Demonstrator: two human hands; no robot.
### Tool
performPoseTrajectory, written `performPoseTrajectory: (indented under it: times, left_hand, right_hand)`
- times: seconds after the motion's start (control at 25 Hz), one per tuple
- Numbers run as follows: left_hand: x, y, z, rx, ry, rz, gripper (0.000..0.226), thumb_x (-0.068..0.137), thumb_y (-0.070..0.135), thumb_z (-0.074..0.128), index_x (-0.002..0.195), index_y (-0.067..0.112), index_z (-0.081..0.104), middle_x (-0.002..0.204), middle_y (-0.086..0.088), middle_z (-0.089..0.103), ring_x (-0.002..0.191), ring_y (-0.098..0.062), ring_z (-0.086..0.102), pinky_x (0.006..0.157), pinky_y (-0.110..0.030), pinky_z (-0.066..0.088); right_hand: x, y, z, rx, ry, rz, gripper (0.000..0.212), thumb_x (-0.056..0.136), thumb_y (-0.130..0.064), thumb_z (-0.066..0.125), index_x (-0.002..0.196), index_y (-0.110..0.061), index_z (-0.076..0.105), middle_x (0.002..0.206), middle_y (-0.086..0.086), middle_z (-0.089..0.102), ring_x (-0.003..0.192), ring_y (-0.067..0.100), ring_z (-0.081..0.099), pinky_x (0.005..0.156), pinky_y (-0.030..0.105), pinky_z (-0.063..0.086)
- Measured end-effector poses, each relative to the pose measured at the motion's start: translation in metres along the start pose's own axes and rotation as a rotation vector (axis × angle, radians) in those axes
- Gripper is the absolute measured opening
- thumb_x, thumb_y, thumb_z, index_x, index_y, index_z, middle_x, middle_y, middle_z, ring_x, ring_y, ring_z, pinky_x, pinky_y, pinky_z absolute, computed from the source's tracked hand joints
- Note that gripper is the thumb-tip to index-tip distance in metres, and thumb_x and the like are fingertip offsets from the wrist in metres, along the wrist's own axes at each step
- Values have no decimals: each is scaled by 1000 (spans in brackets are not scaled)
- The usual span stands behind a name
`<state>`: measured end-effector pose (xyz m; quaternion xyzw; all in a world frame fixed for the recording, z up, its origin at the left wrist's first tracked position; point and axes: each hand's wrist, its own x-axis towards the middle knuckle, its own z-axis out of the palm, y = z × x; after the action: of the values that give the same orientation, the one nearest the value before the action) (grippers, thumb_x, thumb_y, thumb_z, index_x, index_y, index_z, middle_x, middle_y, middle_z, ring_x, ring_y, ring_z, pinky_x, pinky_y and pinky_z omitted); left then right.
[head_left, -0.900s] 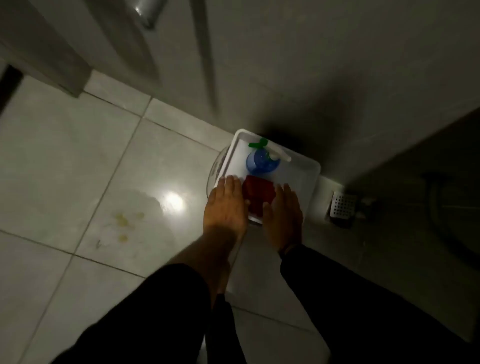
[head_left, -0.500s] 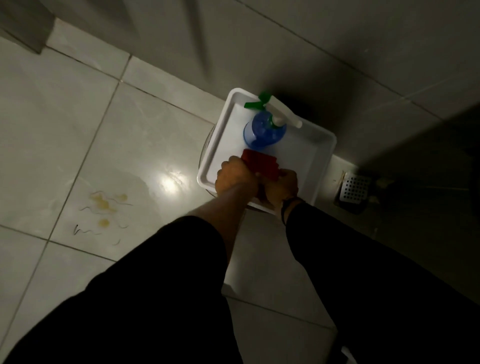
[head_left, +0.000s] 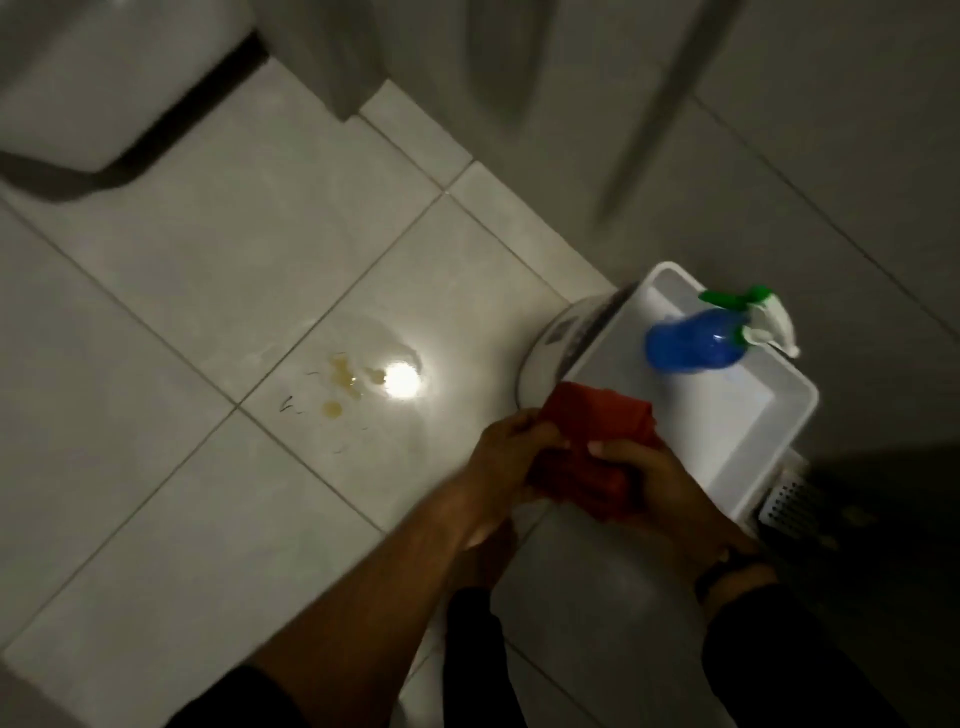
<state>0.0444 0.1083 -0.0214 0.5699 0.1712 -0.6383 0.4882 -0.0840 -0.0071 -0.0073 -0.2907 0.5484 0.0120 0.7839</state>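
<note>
1. Here, in the head view, a person looked down at a dim tiled bathroom floor (head_left: 156, 415). A folded red cloth (head_left: 597, 431) was held between both hands, just over the near edge of a white tray (head_left: 737, 410).
2. The left hand (head_left: 511, 452) gripped the cloth's left side with curled fingers. The right hand (head_left: 654, 478) pinched its right side, thumb on top. The hands were close together, both clamped on the cloth.
3. A blue spray bottle (head_left: 691, 340) with a green and white trigger sat at the tray's far end, apart from the cloth.
4. A yellowish spill (head_left: 340, 379) with dark specks lay on the floor well to the left, beside a bright reflection.
5. The step in hand looked like readying the cloth for wiping. Doing it well probably meant folding the cloth into a firm pad and taking a full grip with one hand. It could then go left to the spill, clear of the tray's rim and the bottle.
</note>
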Motion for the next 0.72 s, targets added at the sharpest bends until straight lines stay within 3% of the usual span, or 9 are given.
performPoseTrajectory:
  times: [0.12,0.28,0.36,0.44,0.48,0.52,0.6,0.72]
  left_hand:
    - [-21,-22,-87,-112,91,67,23,89,9,77,111,13,76,99,-13,78,77,-22,77,61,-33,64]
    - [-17,-82,-205,-276,416,30,23,98,34,73,116,21,74,110,-8,76,91,-24,73,76,-36,58]
    - [-3,-126,-269,-204,610,-24,37,100,39,69,128,14,73,121,-12,75,106,-33,72,88,-39,57]
    - [12,-170,-325,20,711,-89,53,100,47,67,144,17,66,144,-14,70,132,-37,67,111,-42,53]
    - [22,-185,-348,127,733,-104,60,100,51,66,151,20,60,153,-13,64,142,-36,61,118,-40,47]
    - [34,-196,-369,207,760,-80,67,100,54,64,158,22,53,160,-13,58,148,-35,55,122,-39,42]
    - [70,-209,-415,358,856,-18,77,101,57,58,167,24,39,170,-13,44,157,-36,44,127,-46,34]
    - [134,-216,-468,657,1039,96,80,104,59,43,174,24,25,182,-11,21,170,-35,19,133,-59,14]
  right_hand:
    - [9,43,72,-128,-90,91,56,79,-17,77,134,-9,69,121,19,81,106,35,80,78,43,70]
    - [55,113,156,-364,-78,102,44,97,-18,69,139,-4,63,121,27,77,98,40,78,90,55,63]
    - [92,147,193,-497,-92,81,41,107,-14,59,147,-4,55,126,37,71,93,46,74,83,55,61]
    - [137,178,227,-715,-146,-9,43,109,-11,55,151,-5,48,133,45,62,90,47,71,69,49,60]
    - [160,190,242,-832,-157,-81,44,108,-7,56,152,-6,47,137,43,61,96,49,71,72,52,62]
    - [183,198,257,-947,-151,-161,47,107,-3,57,153,-8,48,143,36,60,110,50,69,87,58,63]
    - [232,217,286,-1195,-156,-348,56,102,2,59,155,-9,47,154,22,56,138,42,58,119,55,48]
    - [310,239,319,-1579,-197,-693,68,96,-3,54,162,-7,39,169,17,41,158,35,37,132,43,30]
